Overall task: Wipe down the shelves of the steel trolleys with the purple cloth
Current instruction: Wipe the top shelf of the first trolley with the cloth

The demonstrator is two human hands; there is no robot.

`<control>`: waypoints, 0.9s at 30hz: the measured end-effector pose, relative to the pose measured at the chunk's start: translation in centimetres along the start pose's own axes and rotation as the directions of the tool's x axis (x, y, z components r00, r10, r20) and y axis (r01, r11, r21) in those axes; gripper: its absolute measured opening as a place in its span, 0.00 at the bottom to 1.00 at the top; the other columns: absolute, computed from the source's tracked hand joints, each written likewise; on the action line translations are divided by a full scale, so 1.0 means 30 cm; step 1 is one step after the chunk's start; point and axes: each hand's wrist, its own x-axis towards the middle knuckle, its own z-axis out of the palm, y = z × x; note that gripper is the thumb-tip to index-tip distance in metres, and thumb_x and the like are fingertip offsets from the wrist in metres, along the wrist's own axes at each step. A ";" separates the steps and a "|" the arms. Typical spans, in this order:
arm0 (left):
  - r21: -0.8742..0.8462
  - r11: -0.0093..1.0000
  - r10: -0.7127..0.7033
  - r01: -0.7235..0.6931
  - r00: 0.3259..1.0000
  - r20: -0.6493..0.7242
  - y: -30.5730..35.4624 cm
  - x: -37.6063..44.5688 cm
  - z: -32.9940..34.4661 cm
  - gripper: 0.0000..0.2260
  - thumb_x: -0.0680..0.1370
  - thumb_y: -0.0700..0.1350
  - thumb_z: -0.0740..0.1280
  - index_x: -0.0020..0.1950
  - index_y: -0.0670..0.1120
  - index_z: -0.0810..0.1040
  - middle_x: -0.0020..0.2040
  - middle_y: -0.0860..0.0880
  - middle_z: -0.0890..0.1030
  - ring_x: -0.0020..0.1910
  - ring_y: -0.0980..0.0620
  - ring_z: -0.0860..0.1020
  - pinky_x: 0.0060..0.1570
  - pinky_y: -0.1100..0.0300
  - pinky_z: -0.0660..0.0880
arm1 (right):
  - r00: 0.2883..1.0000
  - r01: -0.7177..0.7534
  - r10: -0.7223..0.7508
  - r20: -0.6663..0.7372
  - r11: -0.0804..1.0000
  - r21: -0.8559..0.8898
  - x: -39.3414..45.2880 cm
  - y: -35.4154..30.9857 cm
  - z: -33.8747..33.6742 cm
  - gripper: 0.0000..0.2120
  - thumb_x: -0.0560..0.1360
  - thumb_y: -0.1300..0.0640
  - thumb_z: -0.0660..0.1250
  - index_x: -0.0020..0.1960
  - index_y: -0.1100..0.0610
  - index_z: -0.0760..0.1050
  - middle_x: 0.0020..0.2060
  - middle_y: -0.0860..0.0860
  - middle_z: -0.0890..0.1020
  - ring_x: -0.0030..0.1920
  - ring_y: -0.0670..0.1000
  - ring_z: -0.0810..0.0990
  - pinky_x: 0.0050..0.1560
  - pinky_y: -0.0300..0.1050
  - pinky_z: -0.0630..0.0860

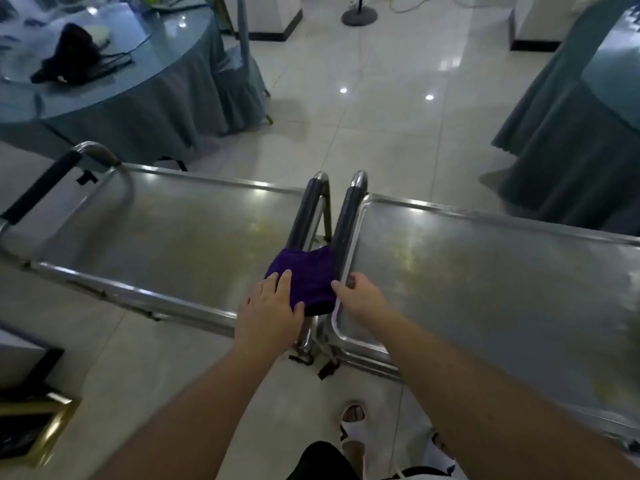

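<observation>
The left hand (272, 306) lies flat, fingers spread, on the purple cloth (304, 280) at the near right corner of the left trolley (166, 237). The right hand (356, 294) pinches the cloth's right edge beside the rim of the right trolley (485, 271). Bare shelf stretches away on both sides.

The left hand (268, 306) covers the near left corner of the purple cloth (304, 280); whatever lies under its fingers is hidden. The right hand's (360, 296) fingertips curl out of sight behind the right trolley's rim (341, 299). That trolley's top shelf (502, 278) runs off the right edge.
</observation>
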 end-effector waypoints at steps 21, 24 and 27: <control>-0.168 0.981 0.078 -0.098 0.989 -0.122 -0.007 0.126 -0.050 0.25 0.86 0.54 0.59 0.81 0.47 0.66 0.75 0.46 0.74 0.73 0.47 0.72 0.72 0.49 0.69 | 0.991 -0.111 0.128 0.024 0.733 0.671 -0.068 -0.095 -0.102 0.06 0.76 0.61 0.69 0.52 0.61 0.81 0.36 0.54 0.86 0.37 0.52 0.84 0.34 0.45 0.79; -0.206 0.965 0.135 -0.164 0.979 -0.151 0.046 0.172 -0.062 0.22 0.87 0.53 0.58 0.80 0.47 0.68 0.74 0.47 0.75 0.73 0.47 0.72 0.72 0.48 0.68 | 0.990 -0.016 0.118 -0.074 0.622 0.783 -0.130 -0.061 -0.238 0.10 0.73 0.60 0.68 0.54 0.60 0.78 0.36 0.53 0.83 0.36 0.51 0.80 0.34 0.46 0.76; -0.216 0.945 0.213 -0.246 0.963 -0.165 0.112 0.221 -0.059 0.20 0.88 0.51 0.57 0.78 0.46 0.71 0.72 0.47 0.76 0.71 0.47 0.73 0.70 0.48 0.70 | 0.988 0.075 0.056 -0.143 0.636 0.768 -0.178 -0.012 -0.388 0.06 0.76 0.60 0.64 0.51 0.59 0.76 0.35 0.53 0.80 0.34 0.51 0.78 0.36 0.47 0.74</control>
